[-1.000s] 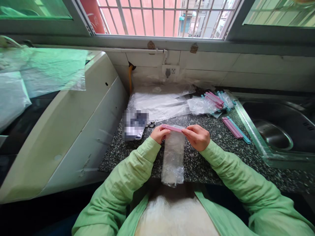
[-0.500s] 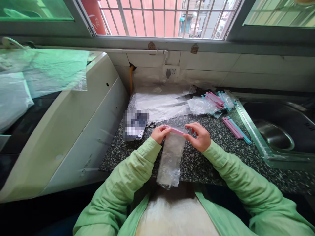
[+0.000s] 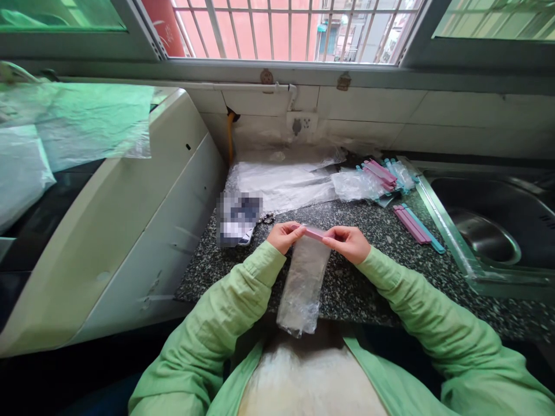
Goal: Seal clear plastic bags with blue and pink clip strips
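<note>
Speckled dark stone counter (image 3: 368, 289) with bags and clips spread along its back.

Beyond the left hand (image 3: 284, 236) lies a blurred flat object (image 3: 237, 218), with a stack of clear plastic bags (image 3: 281, 185) behind it against the tiled wall. Beyond the right hand (image 3: 349, 242) sit a crumpled clear bag (image 3: 353, 186) and a heap of pink and blue clips (image 3: 384, 175); a few loose clips (image 3: 416, 226) lie to that hand's right, just beside the sink rim (image 3: 442, 222).
</note>
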The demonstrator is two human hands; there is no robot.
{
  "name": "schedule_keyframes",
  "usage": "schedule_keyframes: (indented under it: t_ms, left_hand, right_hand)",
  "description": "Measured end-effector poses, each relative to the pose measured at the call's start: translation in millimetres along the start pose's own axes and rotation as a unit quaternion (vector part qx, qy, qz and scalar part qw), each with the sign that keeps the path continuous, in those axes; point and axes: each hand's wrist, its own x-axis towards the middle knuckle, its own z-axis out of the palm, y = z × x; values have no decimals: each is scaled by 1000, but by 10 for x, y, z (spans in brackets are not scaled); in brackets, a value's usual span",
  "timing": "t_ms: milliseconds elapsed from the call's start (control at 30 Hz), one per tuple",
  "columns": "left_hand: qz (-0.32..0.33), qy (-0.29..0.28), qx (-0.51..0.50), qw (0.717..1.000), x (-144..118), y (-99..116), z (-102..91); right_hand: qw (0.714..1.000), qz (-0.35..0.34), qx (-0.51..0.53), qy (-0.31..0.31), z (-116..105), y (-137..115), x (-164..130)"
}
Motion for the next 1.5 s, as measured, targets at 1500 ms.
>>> schedule_keyframes:
  t_ms: [1500]
  left_hand:
    - [-8,-16,-10,1000,30,107,24]
  right_hand:
    - [999,7,32,-10,-114,-181,58]
